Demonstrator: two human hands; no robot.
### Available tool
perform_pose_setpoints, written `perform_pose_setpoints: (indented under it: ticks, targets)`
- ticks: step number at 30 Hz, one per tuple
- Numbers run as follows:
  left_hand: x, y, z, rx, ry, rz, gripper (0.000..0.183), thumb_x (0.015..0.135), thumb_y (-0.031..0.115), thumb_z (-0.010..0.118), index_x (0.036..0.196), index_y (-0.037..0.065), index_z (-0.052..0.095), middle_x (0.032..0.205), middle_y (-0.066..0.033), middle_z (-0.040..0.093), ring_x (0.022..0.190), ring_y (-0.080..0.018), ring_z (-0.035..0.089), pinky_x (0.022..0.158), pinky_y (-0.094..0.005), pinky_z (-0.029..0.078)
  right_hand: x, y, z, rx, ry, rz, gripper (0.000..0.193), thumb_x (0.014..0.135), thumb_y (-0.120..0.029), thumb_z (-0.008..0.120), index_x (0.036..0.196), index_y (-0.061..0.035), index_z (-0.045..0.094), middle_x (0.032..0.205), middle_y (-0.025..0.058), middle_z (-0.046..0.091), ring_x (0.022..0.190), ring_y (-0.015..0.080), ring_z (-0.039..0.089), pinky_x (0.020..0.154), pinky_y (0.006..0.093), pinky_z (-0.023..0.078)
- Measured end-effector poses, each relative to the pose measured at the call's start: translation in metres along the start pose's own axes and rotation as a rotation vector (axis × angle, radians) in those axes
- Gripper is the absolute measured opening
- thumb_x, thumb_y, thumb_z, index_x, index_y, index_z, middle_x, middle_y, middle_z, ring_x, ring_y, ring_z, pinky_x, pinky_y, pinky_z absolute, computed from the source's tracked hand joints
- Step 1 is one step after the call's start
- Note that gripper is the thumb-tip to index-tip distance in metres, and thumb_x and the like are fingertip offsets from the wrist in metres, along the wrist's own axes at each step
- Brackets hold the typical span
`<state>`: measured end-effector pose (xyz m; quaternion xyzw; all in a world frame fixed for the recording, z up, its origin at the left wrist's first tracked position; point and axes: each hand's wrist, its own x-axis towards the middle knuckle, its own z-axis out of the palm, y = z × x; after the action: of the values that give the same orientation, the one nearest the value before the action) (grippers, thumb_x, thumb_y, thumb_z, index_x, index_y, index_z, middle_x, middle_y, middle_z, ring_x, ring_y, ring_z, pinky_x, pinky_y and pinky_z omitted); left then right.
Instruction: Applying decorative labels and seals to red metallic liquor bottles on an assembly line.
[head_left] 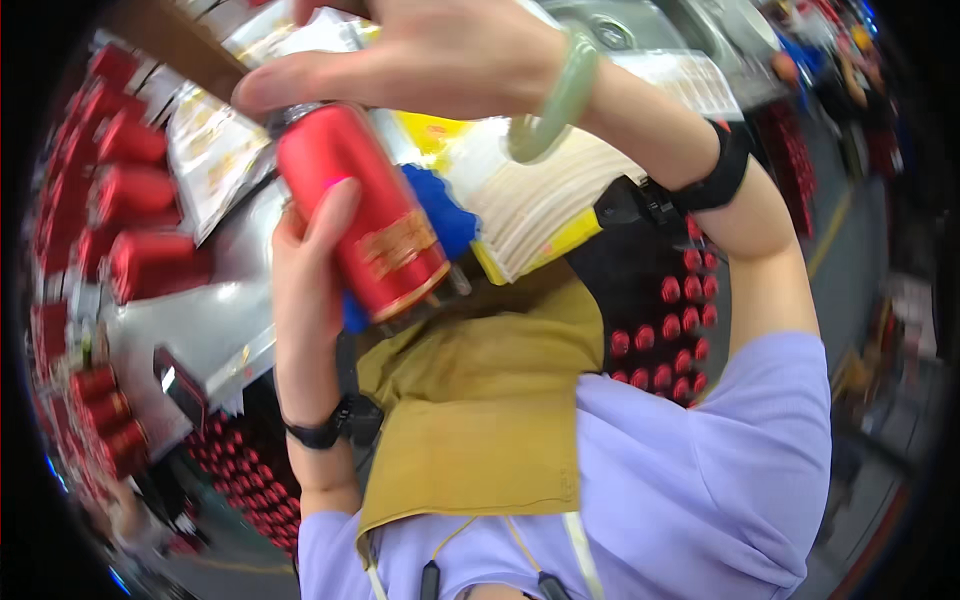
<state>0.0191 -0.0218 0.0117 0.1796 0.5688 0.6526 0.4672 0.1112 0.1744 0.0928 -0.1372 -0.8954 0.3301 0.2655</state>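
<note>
A red cylindrical container [355, 190] with a gold patterned label is tilted in front of me, its dark upper end toward the far left. My left hand [312, 240] is closed round its side, the thumb lying along the red wall. Over the upper end reaches my right hand [440, 60], thumb stretched out to the left and apart from the fingers, which are partly cut off by the top of the view. Nothing shows in its grasp; whether it touches the container I cannot tell. Behind the container lies a bright blue piece [440, 212], its kind unclear.
A stack of whitish sheets [550, 195] with a yellow edge lies beyond my apron [480, 440]. Several red containers [150, 265] stand along the left of the metal table [240, 320]. A metal sink [650, 30] is at the far right. Crates of red-topped items [665, 330] flank me.
</note>
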Motion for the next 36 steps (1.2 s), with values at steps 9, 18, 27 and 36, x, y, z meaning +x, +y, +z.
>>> perform_pose_setpoints:
  ticks: [9,18,27,36]
  targets:
    - [-0.024,0.012,0.087,0.447,-0.548,0.316,0.104,0.058,0.032,0.098,0.141,-0.009,0.049,0.129,-0.0186,0.066,0.119,-0.028,0.067,0.106,-0.0403,0.051,-0.178,-0.027,-0.124,0.001,0.134,-0.177,0.022,0.096,-0.009,0.058,0.112,0.0053,0.061,0.104,0.019,0.065,0.09,0.0317,0.063,0.084,0.0406,0.051]
    - [-0.067,-0.057,0.205,0.597,-1.462,0.773,0.137,0.06,0.04,0.101,0.161,-0.007,0.021,0.164,-0.0266,0.034,0.152,-0.0359,0.035,0.124,-0.047,0.031,-0.404,-0.144,-0.129,-0.362,0.303,0.589,0.015,0.093,-0.006,0.074,0.099,0.0052,0.065,0.086,0.0144,0.064,0.074,0.0295,0.06,0.069,0.0364,0.048]
    - [-0.08,-0.088,0.218,0.494,-1.284,0.617,0.078,0.093,0.005,0.073,0.158,-0.005,0.032,0.159,-0.0252,0.042,0.149,-0.0357,0.042,0.125,-0.0489,0.027,-0.691,-0.172,0.098,-0.609,0.588,1.821,0.024,0.093,-0.031,0.071,0.085,-0.0077,0.071,0.088,0.021,0.066,0.084,0.0431,0.066,0.071,0.0532,0.052]
    - [-0.081,-0.074,0.198,0.733,-1.089,0.673,0.055,0.103,0.006,0.057,0.155,-0.001,0.042,0.159,-0.0204,0.045,0.15,-0.0339,0.042,0.123,-0.0463,0.034,-0.784,-0.041,0.273,-0.279,0.621,2.344,0.017,0.094,-0.028,0.069,0.106,-0.0216,0.078,0.112,0.0159,0.074,0.104,0.0391,0.071,0.086,0.0512,0.059]
